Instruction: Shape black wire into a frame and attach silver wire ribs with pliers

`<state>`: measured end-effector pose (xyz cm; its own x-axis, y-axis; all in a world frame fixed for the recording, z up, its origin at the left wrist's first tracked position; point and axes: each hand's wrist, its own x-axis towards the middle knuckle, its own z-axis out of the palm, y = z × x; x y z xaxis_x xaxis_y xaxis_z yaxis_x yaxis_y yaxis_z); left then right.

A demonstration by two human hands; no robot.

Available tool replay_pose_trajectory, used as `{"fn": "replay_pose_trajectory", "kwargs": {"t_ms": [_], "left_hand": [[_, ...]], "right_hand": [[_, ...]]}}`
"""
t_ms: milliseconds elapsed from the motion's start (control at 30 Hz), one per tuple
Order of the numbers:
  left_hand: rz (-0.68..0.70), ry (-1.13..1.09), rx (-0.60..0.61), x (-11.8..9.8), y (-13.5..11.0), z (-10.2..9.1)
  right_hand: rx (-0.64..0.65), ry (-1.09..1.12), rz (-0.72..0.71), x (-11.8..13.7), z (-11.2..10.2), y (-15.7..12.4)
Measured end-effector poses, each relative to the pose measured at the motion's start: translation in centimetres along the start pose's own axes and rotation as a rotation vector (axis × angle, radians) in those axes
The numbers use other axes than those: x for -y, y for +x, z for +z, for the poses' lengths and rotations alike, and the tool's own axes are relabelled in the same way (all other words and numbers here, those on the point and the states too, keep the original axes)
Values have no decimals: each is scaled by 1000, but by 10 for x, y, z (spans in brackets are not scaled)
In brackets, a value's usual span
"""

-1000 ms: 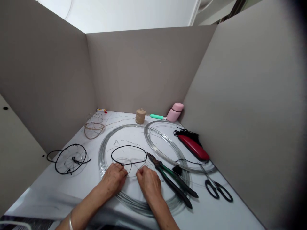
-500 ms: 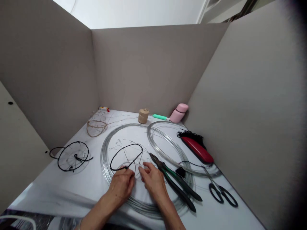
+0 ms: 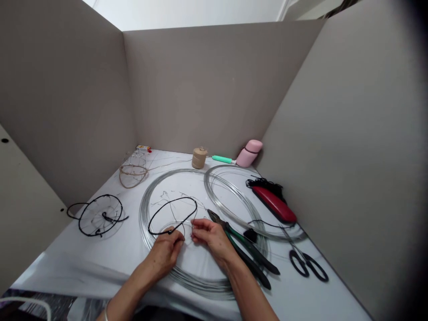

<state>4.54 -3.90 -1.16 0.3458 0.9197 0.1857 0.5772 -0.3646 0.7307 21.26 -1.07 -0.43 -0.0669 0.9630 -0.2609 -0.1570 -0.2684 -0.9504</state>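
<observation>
My left hand (image 3: 163, 252) pinches the near edge of a black wire ring (image 3: 173, 214) that has thin silver wires crossing it, and the ring's far side is tipped up off the table. Just to its right, my right hand (image 3: 210, 236) pinches a thin silver wire at the same ring, fingertips almost touching the left hand's. Both hands work inside a large coil of silver wire (image 3: 149, 232) lying flat on the white table (image 3: 117, 249).
Green-handled pliers (image 3: 244, 249) lie right of my right hand. A second wire coil (image 3: 220, 196), a red tool (image 3: 274, 204), black scissors (image 3: 307, 264), a twine spool (image 3: 199, 157), a pink bottle (image 3: 249, 153) and two finished wire frames (image 3: 98, 215) lie around. Grey partitions (image 3: 200, 89) wall the table.
The black ring has shifted left and tilted as my left hand turned it. My right hand has moved up from the table to the ring's near edge and closed on the thin wire.
</observation>
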Motion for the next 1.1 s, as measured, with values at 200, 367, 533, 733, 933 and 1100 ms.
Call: {"fn": "replay_pose_trajectory", "kwargs": {"t_ms": [200, 367, 533, 733, 933, 1100], "left_hand": [[54, 20, -21, 1, 3, 2], [272, 180, -123, 8, -9, 11], [470, 83, -244, 30, -44, -15], [-98, -12, -358, 54, -10, -70], [24, -75, 112, 53, 58, -60], [99, -61, 256, 59, 81, -42]], "right_hand": [[-46, -61, -21, -3, 4, 2], [-176, -277, -59, -9, 3, 8], [-295, -655, -148, -4, 3, 4], [-360, -1028, -229, 1, 9, -4], [-365, -1175, -232, -2, 9, -9], [-376, -1223, -232, -4, 9, -11]]}}
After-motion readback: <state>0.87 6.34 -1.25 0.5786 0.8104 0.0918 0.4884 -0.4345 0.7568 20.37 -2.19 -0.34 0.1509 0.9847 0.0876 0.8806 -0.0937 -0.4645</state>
